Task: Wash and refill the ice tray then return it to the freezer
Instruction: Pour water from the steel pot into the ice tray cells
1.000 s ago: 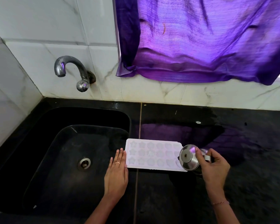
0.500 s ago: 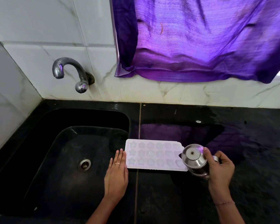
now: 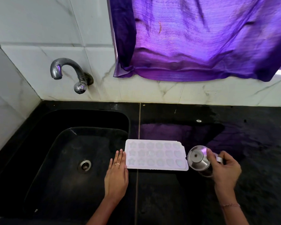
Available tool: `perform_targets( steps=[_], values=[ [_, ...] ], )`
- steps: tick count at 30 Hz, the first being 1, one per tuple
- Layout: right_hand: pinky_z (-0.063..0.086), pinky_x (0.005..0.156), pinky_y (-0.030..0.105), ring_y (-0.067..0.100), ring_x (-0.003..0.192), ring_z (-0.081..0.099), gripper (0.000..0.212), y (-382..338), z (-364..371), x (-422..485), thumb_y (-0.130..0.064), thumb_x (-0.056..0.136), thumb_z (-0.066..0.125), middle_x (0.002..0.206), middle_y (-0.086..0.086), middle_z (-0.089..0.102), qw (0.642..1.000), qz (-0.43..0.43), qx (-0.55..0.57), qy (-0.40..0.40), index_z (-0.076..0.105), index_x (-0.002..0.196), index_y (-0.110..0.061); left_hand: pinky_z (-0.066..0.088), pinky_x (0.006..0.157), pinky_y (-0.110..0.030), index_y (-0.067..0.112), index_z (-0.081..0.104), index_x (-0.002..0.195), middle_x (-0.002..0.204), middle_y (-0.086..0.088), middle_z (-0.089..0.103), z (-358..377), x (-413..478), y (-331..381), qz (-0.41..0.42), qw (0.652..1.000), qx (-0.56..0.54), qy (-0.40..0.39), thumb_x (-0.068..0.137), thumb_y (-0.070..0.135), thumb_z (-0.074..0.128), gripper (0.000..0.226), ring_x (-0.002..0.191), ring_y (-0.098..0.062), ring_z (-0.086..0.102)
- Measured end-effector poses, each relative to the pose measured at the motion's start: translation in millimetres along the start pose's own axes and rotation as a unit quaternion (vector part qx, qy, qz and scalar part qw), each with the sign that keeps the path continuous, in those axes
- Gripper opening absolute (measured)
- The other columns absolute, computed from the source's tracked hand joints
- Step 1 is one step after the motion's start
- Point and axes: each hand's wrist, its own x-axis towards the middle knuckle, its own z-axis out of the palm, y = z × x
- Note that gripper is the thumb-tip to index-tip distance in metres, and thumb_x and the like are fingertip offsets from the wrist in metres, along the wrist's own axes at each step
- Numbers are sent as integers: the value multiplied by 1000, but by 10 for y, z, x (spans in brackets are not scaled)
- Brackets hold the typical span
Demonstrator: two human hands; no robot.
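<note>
A pale ice tray (image 3: 155, 155) with star and shell moulds lies flat on the black counter (image 3: 169, 195), just right of the sink. My left hand (image 3: 116, 174) lies flat with straight fingers against the tray's left edge. My right hand (image 3: 224, 168) grips the handle of a small steel jug with a lid (image 3: 198, 158), held just off the tray's right end. Whether the cells hold water is hard to tell.
The black sink (image 3: 39, 151) with its drain (image 3: 84, 165) is at the left. A steel tap (image 3: 66, 72) juts from the white tiled wall above it. A purple curtain (image 3: 201, 38) hangs over the counter's back. The counter looks wet.
My right hand has drawn the steel jug rightwards, from over the tray's right end to beside it, and brought it more upright. My left hand and the tray have stayed put.
</note>
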Motion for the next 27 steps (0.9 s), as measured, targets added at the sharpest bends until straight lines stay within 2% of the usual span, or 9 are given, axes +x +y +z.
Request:
perform_targets(
  steps=[1, 3, 5, 7, 10, 11, 14, 22, 27],
  values=[
    [33, 47, 9, 2, 51, 35, 48, 2, -2, -1, -10, 80, 73, 48, -3, 37, 1000, -8, -8, -4, 34, 52, -7, -1, 117, -21, 8, 29, 145, 152, 2, 25, 0, 1, -1, 0, 1000, 0, 1, 95, 27, 15, 55, 143, -13, 18],
    [36, 49, 14, 13, 56, 39, 47, -18, -1, -12, -11, 80, 74, 55, 23, 43, 999, -14, -25, -16, 36, 53, -3, -1, 117, -21, 8, 29, 145, 153, 2, 25, -1, 1, 2, 1, 1000, 1, 1, 95, 27, 15, 55, 143, -13, 18],
    [35, 48, 18, 14, 54, 36, 48, -54, 1, -27, -14, 79, 74, 56, 28, 43, 999, -23, -40, -24, 36, 54, 0, -1, 116, -21, 8, 29, 145, 153, 2, 25, -5, 1, 2, 1, 1000, 1, 1, 94, 27, 15, 56, 143, -12, 18],
    [33, 45, 18, 8, 49, 31, 47, -69, 2, -32, -14, 79, 74, 52, 23, 39, 997, -39, -53, -31, 37, 53, -1, -1, 116, -21, 8, 29, 145, 153, 2, 25, -5, 2, 3, 1, 1000, 1, 2, 94, 27, 14, 56, 143, -12, 17],
    [32, 45, 11, 7, 47, 33, 44, -75, 4, -35, -11, 78, 74, 47, -3, 36, 997, -48, -49, -37, 39, 52, -6, -1, 116, -21, 7, 31, 144, 152, 1, 26, -7, 7, 8, 2, 1000, 1, 2, 94, 27, 15, 56, 143, -13, 18],
    [32, 46, 10, 6, 46, 34, 44, -74, 4, -32, -11, 78, 74, 47, -5, 38, 997, -49, -47, -39, 39, 52, -8, -1, 116, -21, 7, 31, 144, 152, 1, 26, -7, 8, 8, 3, 1000, 1, 2, 94, 26, 15, 56, 143, -13, 19],
    [33, 47, 10, 6, 46, 34, 45, -65, -4, -23, -13, 78, 75, 46, -5, 37, 996, -58, -56, -38, 38, 51, -14, -1, 116, -22, 7, 31, 144, 152, 1, 26, -9, 8, 9, 5, 1000, 1, 3, 94, 26, 15, 56, 143, -14, 18],
    [35, 44, 11, 6, 46, 39, 43, -71, -14, -9, -13, 78, 74, 50, -4, 45, 996, -51, -61, -32, 40, 52, -12, -1, 116, -22, 6, 34, 143, 151, -1, 30, -35, 7, 14, -6, 1000, -6, -8, 94, 25, 18, 55, 142, -15, 21],
    [29, 44, 8, 3, 45, 31, 46, -98, 4, 7, -12, 80, 73, 44, -10, 35, 999, 29, 17, 21, 35, 54, -7, -3, 117, -23, 9, 31, 145, 154, 0, 24, -34, 7, 38, -4, 1000, 3, 14, 93, 28, 13, 58, 144, -12, 12]
  ],
)
